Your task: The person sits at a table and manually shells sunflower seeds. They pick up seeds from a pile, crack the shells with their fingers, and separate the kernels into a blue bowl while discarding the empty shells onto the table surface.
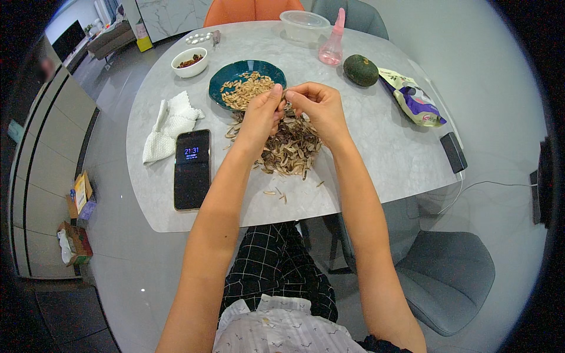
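Note:
My left hand [263, 112] and my right hand [320, 108] meet at the fingertips above a heap of dark, empty-looking seed hulls [289, 152]. Pinched between both thumbs and index fingers is a small seed or hull, mostly hidden by the fingers. Just behind my left hand, a teal plate [217, 84] holds pale shelled seeds [247, 90]; the heap lies against its near side. A few loose hulls [269, 193] are scattered nearer the table's front edge.
On the grey table [388, 163] stand a white bowl [190, 69] of dark bits, a crumpled white cloth [170, 125], a smartphone [192, 176], a clear plastic tub [304, 27], a pink bottle [332, 48], a green squash [360, 70], a snack bag [414, 100] and a black power adapter [453, 152].

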### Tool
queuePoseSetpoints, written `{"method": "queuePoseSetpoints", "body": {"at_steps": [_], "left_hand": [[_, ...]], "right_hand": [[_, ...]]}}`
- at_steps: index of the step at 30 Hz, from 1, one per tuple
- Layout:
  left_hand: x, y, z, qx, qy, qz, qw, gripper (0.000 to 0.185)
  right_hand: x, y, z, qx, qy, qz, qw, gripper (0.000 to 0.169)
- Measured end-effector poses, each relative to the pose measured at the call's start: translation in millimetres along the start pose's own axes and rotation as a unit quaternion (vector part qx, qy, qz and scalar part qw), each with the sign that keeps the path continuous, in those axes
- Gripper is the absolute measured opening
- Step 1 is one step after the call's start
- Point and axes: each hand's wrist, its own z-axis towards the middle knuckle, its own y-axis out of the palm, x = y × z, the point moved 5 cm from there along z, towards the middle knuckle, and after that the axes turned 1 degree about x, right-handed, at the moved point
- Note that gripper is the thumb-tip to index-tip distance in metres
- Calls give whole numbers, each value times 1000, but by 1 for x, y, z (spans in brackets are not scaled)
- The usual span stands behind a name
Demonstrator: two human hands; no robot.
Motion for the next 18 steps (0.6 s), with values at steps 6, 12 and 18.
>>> {"method": "queuePoseSetpoints", "body": {"at_steps": [6, 12, 18], "left_hand": [[10, 2, 1, 56, 157, 170, 971, 38], [13, 5, -1, 89, 267, 297, 913, 25], [8, 5, 0, 67, 198, 243, 947, 23]], "right_hand": [[-2, -4, 0, 54, -18, -12, 998, 13], [-3, -6, -3, 93, -21, -28, 995, 9], [-1, -8, -2, 101, -22, -52, 993, 8]]}}
